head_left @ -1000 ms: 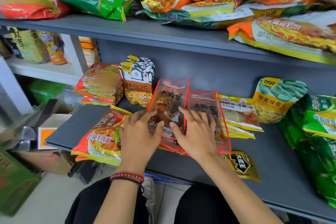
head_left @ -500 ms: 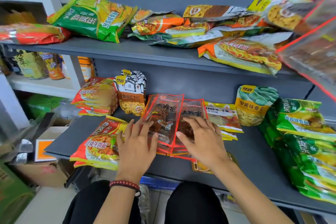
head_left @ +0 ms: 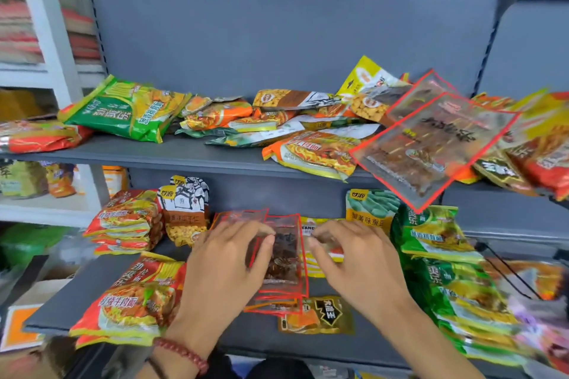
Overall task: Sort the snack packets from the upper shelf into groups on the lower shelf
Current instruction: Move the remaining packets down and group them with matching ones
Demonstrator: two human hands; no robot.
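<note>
We're well into it, folks, but nowhere near the finish! On the lower shelf (head_left: 92,286) the groups are taking shape around the red-edged stack (head_left: 284,255). To the left of the stack lie the red noodle packets (head_left: 132,301), and behind-left of it a second red pile (head_left: 126,224) and a seed pouch (head_left: 184,212). Right of the stack sit the green packets (head_left: 446,271), with a green bean pouch (head_left: 369,209) behind-right and a dark gold sachet (head_left: 323,314) just in front. Plenty is left, though. Above the stack the upper shelf (head_left: 184,151) holds a jumble, with a green bag (head_left: 123,108) up and to the left and an orange noodle pack (head_left: 314,151) almost straight overhead. Up and to the right are two more red-edged clear packets (head_left: 431,138), which by my reckoning belong down here. Now the hands! The left hand (head_left: 221,274) lies on the stack's left side, fingers extended and close together, tips on the top packet. The right hand (head_left: 360,268) comes in from the stack's right, fingers loosely spread and slightly bent toward its edge. It's too blurred to say whether they touch it. Looks like squaring up the pile to me.
</note>
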